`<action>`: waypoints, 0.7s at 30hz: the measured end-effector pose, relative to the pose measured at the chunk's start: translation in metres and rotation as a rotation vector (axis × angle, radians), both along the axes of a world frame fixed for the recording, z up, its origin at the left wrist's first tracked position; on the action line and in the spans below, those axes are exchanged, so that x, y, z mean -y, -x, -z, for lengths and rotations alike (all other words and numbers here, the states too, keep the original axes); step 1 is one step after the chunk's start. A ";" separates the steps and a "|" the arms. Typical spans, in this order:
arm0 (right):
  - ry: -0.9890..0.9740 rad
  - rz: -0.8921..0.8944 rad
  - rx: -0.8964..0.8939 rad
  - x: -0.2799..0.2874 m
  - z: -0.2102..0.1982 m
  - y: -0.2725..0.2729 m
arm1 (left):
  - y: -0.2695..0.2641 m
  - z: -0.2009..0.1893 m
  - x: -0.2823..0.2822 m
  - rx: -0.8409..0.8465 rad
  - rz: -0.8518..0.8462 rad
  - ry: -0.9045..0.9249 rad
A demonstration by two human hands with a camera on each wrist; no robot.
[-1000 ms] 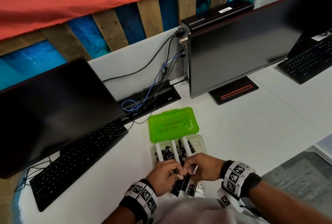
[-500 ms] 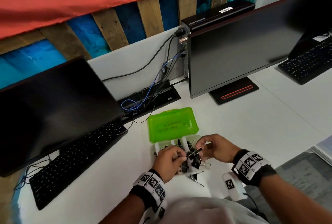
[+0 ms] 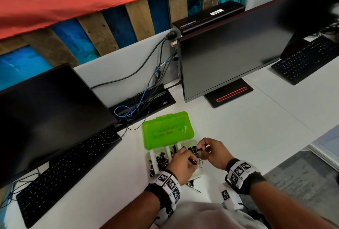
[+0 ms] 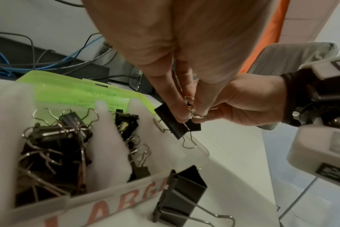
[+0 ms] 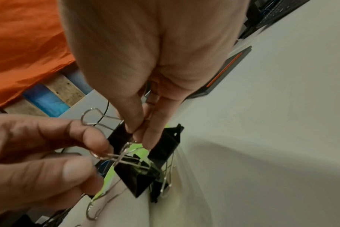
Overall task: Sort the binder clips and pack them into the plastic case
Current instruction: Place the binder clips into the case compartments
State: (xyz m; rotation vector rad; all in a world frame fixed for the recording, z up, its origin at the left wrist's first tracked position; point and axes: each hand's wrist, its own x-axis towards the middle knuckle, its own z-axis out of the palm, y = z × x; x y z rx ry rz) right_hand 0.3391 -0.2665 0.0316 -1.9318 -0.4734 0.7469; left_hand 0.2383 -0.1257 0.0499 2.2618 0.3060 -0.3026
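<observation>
Binder clips (image 4: 54, 147) already fill two slots of the plastic case (image 3: 197, 172), which sits open on the white bench (image 3: 238, 127) with its green lid (image 3: 167, 129) on the far side. A moment ago both hands were low at the near edge of the case. Now they are up over its right end. The left hand (image 3: 180, 163) pinches the wire loop of one black clip (image 5: 137, 176). The right hand (image 3: 213, 152) pinches another clip (image 5: 165, 145) hooked to it. I think they are being pulled apart before sorting. One big clip (image 4: 181, 195) lies on the bench by the case.
</observation>
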 end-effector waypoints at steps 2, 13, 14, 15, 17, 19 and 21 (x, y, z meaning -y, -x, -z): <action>-0.029 0.008 -0.016 -0.002 0.002 0.005 | 0.001 -0.001 -0.005 0.007 -0.002 -0.039; 0.067 0.058 0.021 -0.020 0.011 0.017 | 0.014 0.001 -0.022 -0.024 -0.015 -0.185; 0.065 0.088 0.027 -0.021 0.010 0.016 | 0.014 0.000 -0.021 -0.025 -0.013 -0.194; 0.057 0.114 0.032 -0.022 0.009 0.015 | 0.014 0.000 -0.021 -0.023 -0.003 -0.203; 0.056 0.144 0.032 -0.022 0.007 0.011 | 0.015 0.001 -0.020 -0.034 0.045 -0.219; 0.071 0.147 0.020 -0.020 0.007 0.008 | 0.017 0.002 -0.019 -0.031 0.110 -0.253; 0.047 0.182 -0.019 -0.018 0.008 0.008 | 0.018 0.002 -0.020 -0.011 0.155 -0.281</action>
